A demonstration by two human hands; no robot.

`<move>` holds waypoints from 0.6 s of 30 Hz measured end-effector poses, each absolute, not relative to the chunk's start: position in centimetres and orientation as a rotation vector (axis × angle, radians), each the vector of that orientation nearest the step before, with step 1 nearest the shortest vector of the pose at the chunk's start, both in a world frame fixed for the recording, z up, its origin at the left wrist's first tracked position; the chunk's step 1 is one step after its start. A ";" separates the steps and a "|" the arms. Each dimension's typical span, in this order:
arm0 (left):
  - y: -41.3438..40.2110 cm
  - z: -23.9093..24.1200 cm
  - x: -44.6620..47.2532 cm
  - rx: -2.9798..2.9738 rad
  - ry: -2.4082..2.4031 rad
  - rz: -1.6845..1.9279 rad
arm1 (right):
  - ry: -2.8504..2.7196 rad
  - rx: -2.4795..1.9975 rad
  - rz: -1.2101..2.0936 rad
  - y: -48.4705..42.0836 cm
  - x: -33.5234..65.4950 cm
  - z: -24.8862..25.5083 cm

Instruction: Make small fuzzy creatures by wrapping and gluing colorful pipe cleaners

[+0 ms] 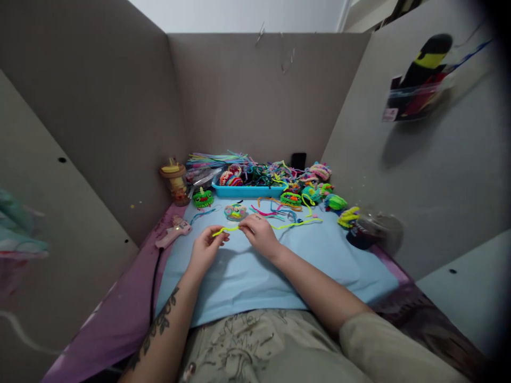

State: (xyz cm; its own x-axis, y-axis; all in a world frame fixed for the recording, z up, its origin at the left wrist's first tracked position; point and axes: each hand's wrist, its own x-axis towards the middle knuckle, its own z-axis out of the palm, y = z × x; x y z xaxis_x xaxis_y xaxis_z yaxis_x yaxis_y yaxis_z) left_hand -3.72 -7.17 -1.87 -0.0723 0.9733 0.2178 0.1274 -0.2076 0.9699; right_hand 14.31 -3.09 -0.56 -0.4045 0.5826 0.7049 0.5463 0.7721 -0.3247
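Observation:
Both hands hold a neon yellow pipe cleaner (279, 225) over a light blue cloth (247, 276). My left hand (207, 246) pinches its left end, fingers closed on it. My right hand (259, 231) grips it a little further right, fingers curled round it. The rest of the pipe cleaner trails right across the cloth toward a pile of coloured pipe cleaners (275, 208). A small round multicoloured piece (235, 212) lies just beyond my hands.
A blue tray (247, 190) of pipe-cleaner pieces stands at the back, loose straight stems behind it. A green round figure (203, 198) and a small jar (175, 183) are at back left, a pink glue gun (173, 232) with a black cord at left. Cardboard walls enclose the desk.

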 end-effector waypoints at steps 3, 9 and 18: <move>-7.8 -1.5 -3.6 1.399 1.233 1.400 | -2.069 -0.805 -0.085 -3.7 14.8 -0.6; -8.7 -0.4 -2.5 1.335 1.239 1.455 | -2.045 -0.738 -0.221 -4.4 14.9 -1.0; -8.9 0.0 -1.7 1.266 1.211 1.496 | -2.023 -0.696 -0.193 -4.8 15.0 -1.0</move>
